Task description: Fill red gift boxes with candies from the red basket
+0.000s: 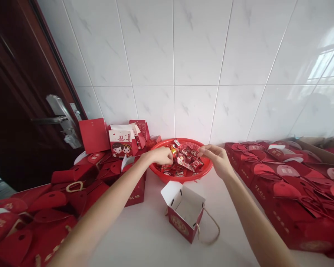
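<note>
Both hands [163,155] [215,157] in candy basket [204,171]; writing unreadable.

White marble-veined wall tiles [200,55] rose behind a pale countertop [144,233]. A dark wooden door [16,92] with a metal handle [55,116] stood left (window light gleamed on the right-hand tiles).

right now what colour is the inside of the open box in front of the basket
White inside, red outside with a gold emblem; the open box shows best in the head view, before the red basket.
</note>
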`<state>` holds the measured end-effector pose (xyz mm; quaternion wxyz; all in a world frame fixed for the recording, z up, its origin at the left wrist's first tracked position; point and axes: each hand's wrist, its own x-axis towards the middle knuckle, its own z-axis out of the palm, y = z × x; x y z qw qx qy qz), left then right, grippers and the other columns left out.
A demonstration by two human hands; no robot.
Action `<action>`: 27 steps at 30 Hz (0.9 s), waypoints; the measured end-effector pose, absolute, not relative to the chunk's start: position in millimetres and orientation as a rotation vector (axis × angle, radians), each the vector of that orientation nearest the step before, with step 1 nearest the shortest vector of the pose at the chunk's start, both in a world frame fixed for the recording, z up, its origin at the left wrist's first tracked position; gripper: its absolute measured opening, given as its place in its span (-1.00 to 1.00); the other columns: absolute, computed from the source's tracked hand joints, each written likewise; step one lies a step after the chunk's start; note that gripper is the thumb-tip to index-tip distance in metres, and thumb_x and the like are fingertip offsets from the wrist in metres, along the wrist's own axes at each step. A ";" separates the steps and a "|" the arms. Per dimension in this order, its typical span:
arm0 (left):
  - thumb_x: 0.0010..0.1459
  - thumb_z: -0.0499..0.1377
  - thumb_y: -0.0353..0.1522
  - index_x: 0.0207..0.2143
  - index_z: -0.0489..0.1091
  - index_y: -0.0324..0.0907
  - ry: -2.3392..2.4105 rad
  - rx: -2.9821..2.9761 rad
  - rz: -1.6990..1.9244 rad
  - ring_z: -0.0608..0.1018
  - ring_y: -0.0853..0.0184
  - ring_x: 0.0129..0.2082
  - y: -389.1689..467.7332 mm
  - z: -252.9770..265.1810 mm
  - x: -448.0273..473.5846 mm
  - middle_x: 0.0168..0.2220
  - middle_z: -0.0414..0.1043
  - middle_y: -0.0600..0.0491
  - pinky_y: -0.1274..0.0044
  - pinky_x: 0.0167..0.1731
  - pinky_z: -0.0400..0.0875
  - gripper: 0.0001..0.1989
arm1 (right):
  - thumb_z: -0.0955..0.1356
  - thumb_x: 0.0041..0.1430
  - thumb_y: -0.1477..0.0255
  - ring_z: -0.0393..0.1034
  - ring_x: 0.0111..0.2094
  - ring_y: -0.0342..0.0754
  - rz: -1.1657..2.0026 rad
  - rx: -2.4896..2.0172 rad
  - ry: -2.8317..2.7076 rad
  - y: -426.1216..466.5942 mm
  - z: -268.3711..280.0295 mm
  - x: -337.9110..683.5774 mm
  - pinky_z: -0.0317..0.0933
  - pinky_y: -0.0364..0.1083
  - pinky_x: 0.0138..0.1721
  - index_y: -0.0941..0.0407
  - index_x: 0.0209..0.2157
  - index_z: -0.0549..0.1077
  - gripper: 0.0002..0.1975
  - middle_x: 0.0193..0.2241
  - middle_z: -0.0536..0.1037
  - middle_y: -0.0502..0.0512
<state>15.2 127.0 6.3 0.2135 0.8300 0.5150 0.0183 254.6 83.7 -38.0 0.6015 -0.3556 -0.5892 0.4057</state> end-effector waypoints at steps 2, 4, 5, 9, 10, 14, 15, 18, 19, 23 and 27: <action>-0.14 0.26 -0.42 -0.48 0.59 -0.10 1.393 2.335 -0.313 0.58 0.19 -0.30 145.1 -5.7 21.4 -0.41 0.61 0.08 0.49 -0.25 0.38 -0.88 | 0.48 -0.01 0.14 0.49 -0.38 -0.01 0.951 -0.828 -1.335 95.8 -46.9 247.6 0.38 0.03 -0.12 0.09 -0.48 0.52 -0.71 -0.52 0.59 0.06; -0.21 0.32 -0.42 -0.19 0.61 -0.06 1.420 2.368 -0.428 0.58 0.09 -0.14 157.0 -18.0 26.3 -0.20 0.64 0.04 0.43 -0.14 0.40 -0.58 | 0.47 -0.03 0.17 0.48 -0.42 -0.02 0.968 -0.861 -1.347 104.3 -56.2 241.7 0.38 0.02 -0.18 0.10 -0.47 0.52 -0.73 -0.54 0.58 0.05; -0.26 0.35 -0.42 -0.04 0.56 -0.05 1.462 2.390 -0.426 0.56 0.03 -0.06 161.6 -23.1 28.1 -0.07 0.61 -0.01 0.39 -0.10 0.40 -0.40 | 0.46 -0.04 0.19 0.48 -0.42 -0.02 0.966 -0.886 -1.373 107.1 -60.4 239.5 0.38 0.01 -0.21 0.10 -0.46 0.52 -0.74 -0.52 0.58 0.05; -0.27 0.41 -0.38 0.15 0.41 -0.05 1.659 2.573 -0.327 0.43 -0.10 0.14 178.2 -38.0 33.1 0.20 0.39 -0.18 0.26 0.07 0.33 -0.18 | 0.44 -0.04 0.28 0.51 -0.34 0.03 0.902 -0.985 -1.519 111.2 -70.7 235.4 0.37 0.00 -0.24 0.10 -0.45 0.53 -0.83 -0.40 0.62 0.10; -0.28 0.44 -0.34 0.13 0.43 -0.06 1.670 2.627 -0.339 0.39 -0.13 0.17 182.1 -41.7 34.9 0.19 0.39 -0.19 0.22 0.13 0.26 -0.20 | 0.43 -0.03 0.30 0.52 -0.32 0.03 0.894 -0.998 -1.545 111.3 -71.9 235.3 0.37 0.00 -0.23 0.10 -0.43 0.54 -0.84 -0.38 0.63 0.10; -0.41 0.53 -0.15 0.08 0.42 -0.16 1.678 2.755 -0.461 0.25 -0.24 0.26 193.0 -58.3 47.4 0.18 0.38 -0.29 0.07 0.27 -0.03 -0.09 | 0.42 0.00 0.32 0.54 -0.29 0.04 0.888 -1.012 -1.587 112.4 -74.9 235.2 0.38 -0.01 -0.21 0.10 -0.41 0.54 -0.86 -0.35 0.64 0.09; -0.41 0.54 -0.14 0.10 0.41 -0.20 1.708 2.747 -0.488 0.26 -0.25 0.25 194.3 -61.4 51.0 0.19 0.37 -0.34 0.05 0.26 -0.02 -0.06 | 0.42 0.00 0.33 0.54 -0.30 0.03 0.887 -1.014 -1.593 113.0 -75.8 235.1 0.38 -0.02 -0.21 0.10 -0.41 0.54 -0.87 -0.35 0.63 0.09; -0.34 0.53 -0.21 0.11 0.36 -0.33 1.768 2.666 -0.509 0.33 -0.27 0.20 195.5 -64.1 58.4 0.18 0.33 -0.47 0.06 0.19 0.15 -0.07 | 0.41 0.01 0.35 0.53 -0.31 0.02 0.886 -1.022 -1.605 114.5 -78.2 234.5 0.38 -0.02 -0.21 0.09 -0.41 0.53 -0.89 -0.38 0.63 0.08; -0.29 0.51 -0.24 0.09 0.37 -0.35 1.760 2.645 -0.494 0.37 -0.26 0.17 195.5 -63.0 58.9 0.16 0.35 -0.48 0.08 0.15 0.22 -0.14 | 0.40 0.02 0.35 0.53 -0.31 0.02 0.880 -1.025 -1.611 114.8 -78.7 234.3 0.38 -0.02 -0.21 0.09 -0.42 0.53 -0.89 -0.38 0.63 0.08; -0.10 0.37 -0.28 -0.06 0.46 -0.25 1.697 2.645 -0.426 0.52 -0.11 -0.01 195.7 -54.9 51.0 -0.01 0.50 -0.30 0.25 -0.04 0.41 -0.50 | 0.40 0.03 0.35 0.53 -0.31 0.02 0.867 -1.024 -1.619 114.2 -78.5 234.1 0.37 -0.02 -0.21 0.10 -0.40 0.53 -0.88 -0.37 0.63 0.09; -0.02 0.29 -0.22 -0.29 0.51 -0.15 1.536 2.535 -0.082 0.57 0.09 -0.18 197.9 -51.4 39.3 -0.22 0.57 -0.05 0.42 -0.20 0.41 -0.75 | 0.40 0.03 0.33 0.53 -0.30 0.03 0.871 -1.022 -1.590 114.2 -78.6 234.0 0.38 0.00 -0.20 0.09 -0.39 0.52 -0.87 -0.37 0.62 0.08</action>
